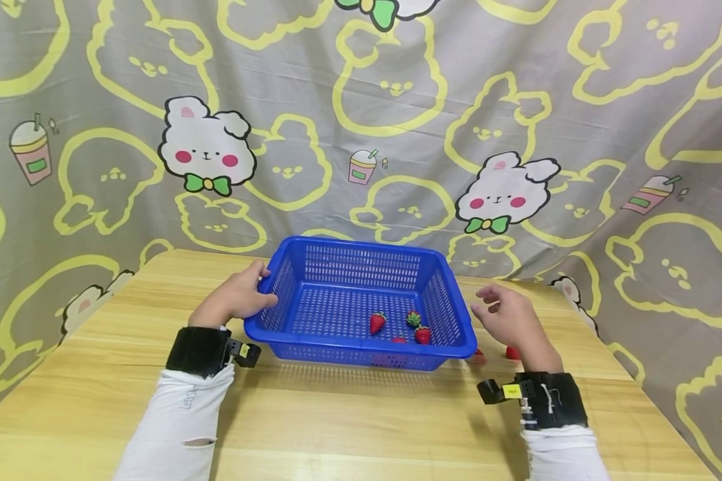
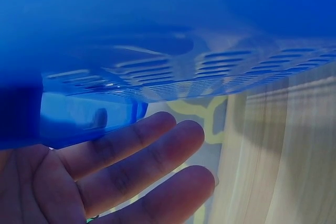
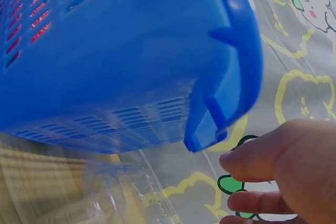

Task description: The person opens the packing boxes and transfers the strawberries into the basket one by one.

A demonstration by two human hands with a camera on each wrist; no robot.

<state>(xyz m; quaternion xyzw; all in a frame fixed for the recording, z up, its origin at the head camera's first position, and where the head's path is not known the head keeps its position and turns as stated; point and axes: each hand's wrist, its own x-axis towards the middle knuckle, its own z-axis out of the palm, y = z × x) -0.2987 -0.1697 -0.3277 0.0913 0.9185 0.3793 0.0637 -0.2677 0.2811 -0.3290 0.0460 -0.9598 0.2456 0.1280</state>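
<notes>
A blue plastic basket (image 1: 361, 344) with slotted walls stands on the wooden table. Several red strawberries (image 1: 377, 323) lie on its floor, toward the front right. At the basket's left rim, my left hand (image 1: 241, 292) holds the edge with the thumb over it. In the left wrist view, extended fingers (image 2: 142, 166) reach below the rim; the thumb is hidden there. My right hand (image 1: 508, 317) hovers just off the right rim, fingers loosely bent and holding nothing. The right wrist view shows a gap between this hand (image 3: 283, 174) and the rim.
Beside the basket's right end, a clear plastic box (image 3: 126, 195) stands on the table (image 1: 349, 427). Another strawberry (image 1: 512, 353) shows by my right wrist, partly hidden. A grey cloth (image 1: 313, 87) with yellow outlines and rabbit prints hangs behind the table and along its sides.
</notes>
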